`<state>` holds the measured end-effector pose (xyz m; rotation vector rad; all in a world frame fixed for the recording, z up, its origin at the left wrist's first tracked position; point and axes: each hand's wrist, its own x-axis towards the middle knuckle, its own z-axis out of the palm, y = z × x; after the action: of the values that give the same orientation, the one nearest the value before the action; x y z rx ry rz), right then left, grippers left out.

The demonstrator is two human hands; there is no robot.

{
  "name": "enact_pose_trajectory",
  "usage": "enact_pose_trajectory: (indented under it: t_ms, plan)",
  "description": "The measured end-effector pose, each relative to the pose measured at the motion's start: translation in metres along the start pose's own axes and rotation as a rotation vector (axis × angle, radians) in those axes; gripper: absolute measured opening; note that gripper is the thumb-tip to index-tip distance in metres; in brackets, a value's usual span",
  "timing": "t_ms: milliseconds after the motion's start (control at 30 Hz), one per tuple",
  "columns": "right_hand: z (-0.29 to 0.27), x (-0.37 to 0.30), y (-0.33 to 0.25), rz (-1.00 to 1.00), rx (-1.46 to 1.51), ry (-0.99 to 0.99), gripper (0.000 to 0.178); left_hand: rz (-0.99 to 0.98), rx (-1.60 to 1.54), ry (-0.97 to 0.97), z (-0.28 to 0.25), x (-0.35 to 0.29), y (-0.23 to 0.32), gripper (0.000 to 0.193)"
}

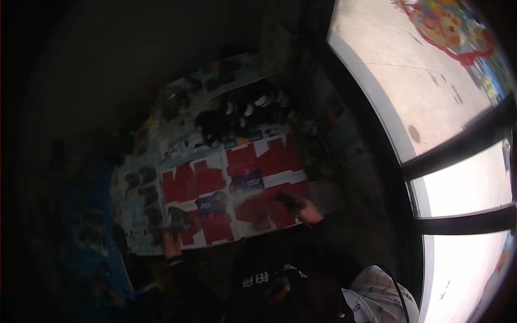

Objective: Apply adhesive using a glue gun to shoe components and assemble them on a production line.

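Note:
My left hand (172, 245) is at the table's near left edge, closed on a dark grey, rounded object (178, 219) that extends away from me. My right hand (309, 213), farther right, grips a small dark, angular object (288, 201) over the sheet. The dim light hides what kind either object is. Beneath both lies a flat sheet (245, 157) printed with red panels on white and blue patches. The two hands are well apart.
Several dark objects with white patches (247, 110) crowd the table's far side. More dark pieces (141, 177) lie at its left. Blue material (97, 202) hangs beyond the left edge. A dark-framed glass door or window (371, 102) stands at the right, near white patterned fabric (377, 293).

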<state>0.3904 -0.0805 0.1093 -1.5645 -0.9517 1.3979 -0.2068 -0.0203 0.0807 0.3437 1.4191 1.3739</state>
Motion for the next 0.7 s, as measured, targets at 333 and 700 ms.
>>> enact_pose_trajectory:
  t_ms: [333, 700]
  plan:
    - [0.053, 0.019, -0.017, 0.121, -0.188, -0.108, 0.026, 0.274, -0.157, 0.616, -0.119, 0.066, 0.099, 0.031]
    - [0.146, 0.022, -0.076, 0.15, -0.22, 0.081, 0.028, 0.153, -0.343, 0.607, -0.156, 0.364, 0.1, 0.03]
